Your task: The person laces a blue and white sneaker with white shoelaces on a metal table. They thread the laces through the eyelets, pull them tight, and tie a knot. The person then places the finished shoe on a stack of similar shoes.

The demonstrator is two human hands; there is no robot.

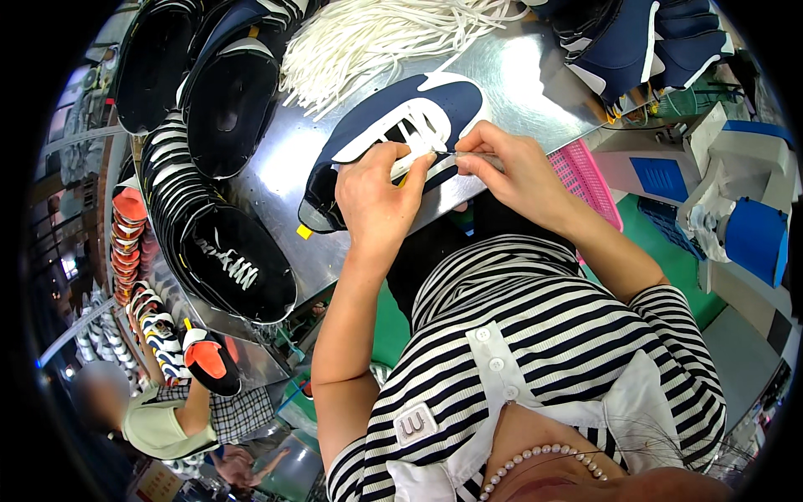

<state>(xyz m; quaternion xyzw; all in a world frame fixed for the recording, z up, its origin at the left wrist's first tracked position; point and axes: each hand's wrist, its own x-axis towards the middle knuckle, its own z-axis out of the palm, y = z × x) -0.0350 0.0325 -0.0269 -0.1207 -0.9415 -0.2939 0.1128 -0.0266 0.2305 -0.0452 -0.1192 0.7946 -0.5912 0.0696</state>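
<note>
A navy and white shoe upper [452,105] lies on the metal table in front of me, with white lace strands [410,130] crossing its opening. My left hand [381,191] is closed on the near white edge of the shoe upper, thumb and index finger pinching by the eyelets. Just to its right, my right hand [514,171] pinches a thin dark-tipped rod [446,154] that points at the left fingertips. Whether the rod is a hook or a lace end, I cannot make out. The left hand covers part of the upper's near side. A yellow tab [304,232] sticks out at the heel.
A heap of white laces [376,46] lies at the table's far side. Nested black-lined shoe uppers [238,259] line the left. Navy uppers [619,54] are piled far right, above a pink basket [585,180] and a white-blue machine [744,192]. A co-worker [167,418] handles a shoe lower left.
</note>
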